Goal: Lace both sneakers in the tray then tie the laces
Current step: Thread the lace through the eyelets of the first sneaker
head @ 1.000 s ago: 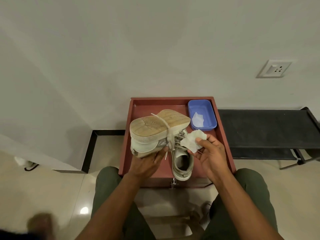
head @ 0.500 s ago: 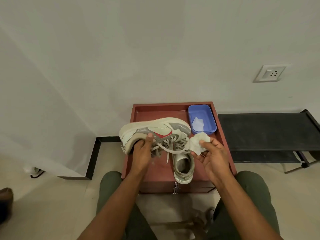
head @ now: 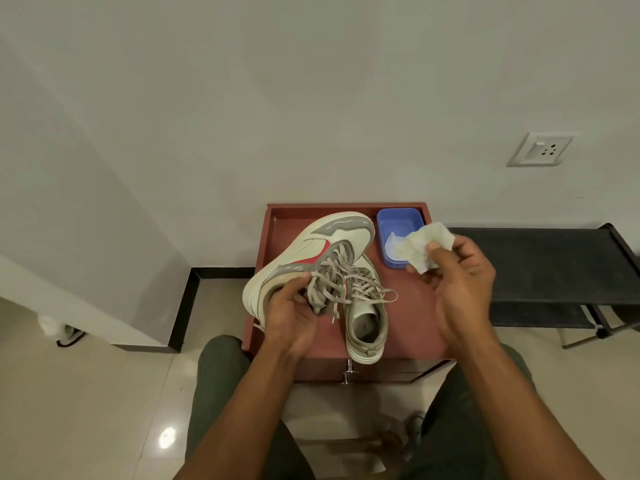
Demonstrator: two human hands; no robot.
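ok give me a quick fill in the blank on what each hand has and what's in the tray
1. The left hand holds a ____ above the tray.
2. The right hand pinches a crumpled white ____.
3. The small tub at the tray's far right corner is ____ in colour.

Missing words: sneaker; wipe; blue

Tray's [head: 412,306] right half is bare floor, easy reach; the blue tub [head: 398,223] blocks the far right corner, both sneakers [head: 363,317] crowd the left.
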